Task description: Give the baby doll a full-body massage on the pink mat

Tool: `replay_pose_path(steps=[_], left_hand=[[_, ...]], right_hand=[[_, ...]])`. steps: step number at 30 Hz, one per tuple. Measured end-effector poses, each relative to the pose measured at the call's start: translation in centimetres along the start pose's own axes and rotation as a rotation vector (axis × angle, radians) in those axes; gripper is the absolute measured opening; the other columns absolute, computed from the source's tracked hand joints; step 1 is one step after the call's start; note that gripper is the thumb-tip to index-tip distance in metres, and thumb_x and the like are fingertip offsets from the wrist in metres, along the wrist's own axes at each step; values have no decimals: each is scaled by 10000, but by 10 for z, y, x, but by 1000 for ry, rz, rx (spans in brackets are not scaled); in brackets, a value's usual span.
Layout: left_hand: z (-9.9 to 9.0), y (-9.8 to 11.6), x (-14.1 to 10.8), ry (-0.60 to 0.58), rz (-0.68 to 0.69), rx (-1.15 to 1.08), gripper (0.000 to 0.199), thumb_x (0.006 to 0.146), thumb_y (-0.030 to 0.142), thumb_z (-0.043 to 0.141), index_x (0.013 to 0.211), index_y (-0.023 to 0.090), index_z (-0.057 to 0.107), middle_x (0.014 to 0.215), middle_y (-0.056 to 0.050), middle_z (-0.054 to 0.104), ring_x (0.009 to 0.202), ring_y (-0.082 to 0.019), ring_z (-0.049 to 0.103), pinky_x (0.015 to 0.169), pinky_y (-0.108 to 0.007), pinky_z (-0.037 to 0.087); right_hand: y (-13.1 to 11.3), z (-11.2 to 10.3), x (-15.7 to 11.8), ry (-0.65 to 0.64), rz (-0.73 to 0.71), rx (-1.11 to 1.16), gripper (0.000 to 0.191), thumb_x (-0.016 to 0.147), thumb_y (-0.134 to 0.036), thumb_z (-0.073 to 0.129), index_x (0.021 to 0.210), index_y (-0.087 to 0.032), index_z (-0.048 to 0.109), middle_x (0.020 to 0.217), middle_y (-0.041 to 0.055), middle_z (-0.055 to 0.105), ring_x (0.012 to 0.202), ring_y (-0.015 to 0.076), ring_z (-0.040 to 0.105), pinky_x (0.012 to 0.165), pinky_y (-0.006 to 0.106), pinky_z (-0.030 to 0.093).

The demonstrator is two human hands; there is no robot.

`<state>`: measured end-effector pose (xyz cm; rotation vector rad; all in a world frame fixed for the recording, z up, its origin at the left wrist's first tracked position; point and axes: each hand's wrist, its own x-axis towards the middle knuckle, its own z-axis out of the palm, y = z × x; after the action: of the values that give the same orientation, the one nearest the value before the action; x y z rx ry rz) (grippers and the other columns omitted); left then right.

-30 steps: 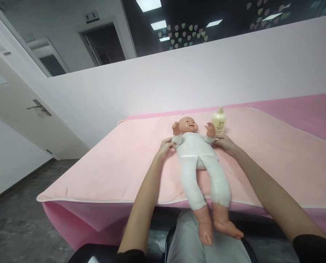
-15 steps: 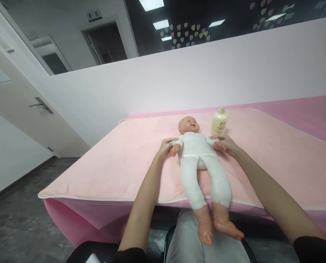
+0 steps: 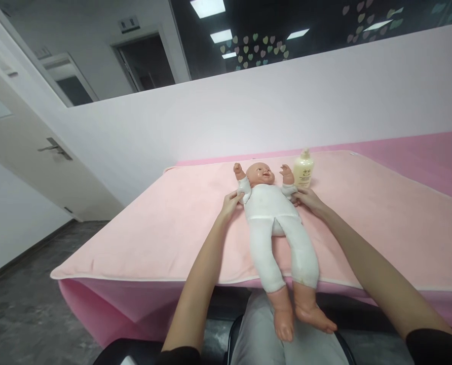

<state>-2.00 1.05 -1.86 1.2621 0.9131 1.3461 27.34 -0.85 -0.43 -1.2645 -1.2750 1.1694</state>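
Note:
A baby doll point(image 3: 268, 203) with a white cloth body lies on its back on the pink towel point(image 3: 188, 218), head toward the wall. Its bare feet hang past the table's front edge, over my lap. Both doll arms are raised, the hands on either side of its head. My left hand point(image 3: 232, 204) has its fingers closed around the doll's arm on the left, at the white sleeve. On the other side my right hand point(image 3: 308, 199) grips the other sleeve near the elbow. Just beyond that hand stands a pale yellow pump bottle point(image 3: 304, 168), upright.
A pink cover point(image 3: 97, 304) hangs down the table's front. Behind the table rises a white wall point(image 3: 287, 106) with dark glass above. At the left is a door point(image 3: 28, 137) with a metal handle. A black chair point(image 3: 130, 351) is below the table edge.
The doll's forearms have swung up from beside its body to beside its head. My hands have stayed at its arms, with the fingers now closed round the sleeves.

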Motion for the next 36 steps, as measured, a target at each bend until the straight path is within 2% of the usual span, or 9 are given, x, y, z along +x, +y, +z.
replay_pose_path(steps=[6,11,14,17,20,23,26,31,36], left_hand=[[-1,-3,2,19,-47,9,447,584,535,773,794,145,709,795,-64,671,687,-132,572,672,-266,436],[-4,-5,7,69,-108,60,489,542,578,774,690,120,682,677,-55,637,617,-129,554,625,-268,420],[-5,-4,10,78,-158,59,474,526,556,788,628,112,658,639,-57,625,597,-131,548,623,-277,418],[-6,-3,11,74,-187,55,437,546,515,791,609,108,647,628,-65,624,592,-138,551,635,-292,420],[-3,-2,11,98,-190,58,401,584,487,780,600,113,635,617,-62,618,586,-140,549,627,-293,411],[0,-1,8,138,-160,59,402,598,497,771,591,127,613,594,-38,599,572,-124,529,605,-275,398],[1,2,4,108,-151,24,416,583,511,779,670,127,645,666,-47,637,623,-127,562,645,-271,424],[2,11,-2,40,-136,-44,419,568,455,792,814,130,695,839,-72,689,737,-139,606,756,-283,451],[1,14,-4,-21,-92,-48,269,581,266,723,822,148,707,817,-38,693,704,-128,583,695,-254,438]], right_hand=[[8,3,5,26,-42,-70,265,786,-303,598,971,-115,623,728,49,621,566,77,539,492,176,468],[10,2,10,72,-38,-199,398,776,-419,629,1012,-100,645,762,67,638,526,65,481,421,156,357],[11,2,17,112,-6,-237,377,784,-401,620,998,-93,655,840,83,658,608,82,519,508,167,392],[13,4,22,147,-69,-351,318,793,-356,598,974,-104,663,935,88,666,750,124,567,633,194,428],[12,5,19,180,-132,-440,304,787,-366,598,941,-113,665,927,84,669,783,140,568,664,205,427],[10,4,11,125,-90,-315,344,766,-408,627,943,-114,653,852,78,663,655,110,546,558,191,413],[5,-1,2,31,-3,-143,369,727,-403,678,939,-102,652,741,68,637,549,84,514,493,191,427],[2,-10,-2,-63,-16,-17,405,644,-310,744,983,-100,674,802,76,659,620,94,569,577,206,506],[9,-16,2,-74,-29,42,409,543,-201,755,938,-113,702,856,80,678,680,123,595,609,226,513]])
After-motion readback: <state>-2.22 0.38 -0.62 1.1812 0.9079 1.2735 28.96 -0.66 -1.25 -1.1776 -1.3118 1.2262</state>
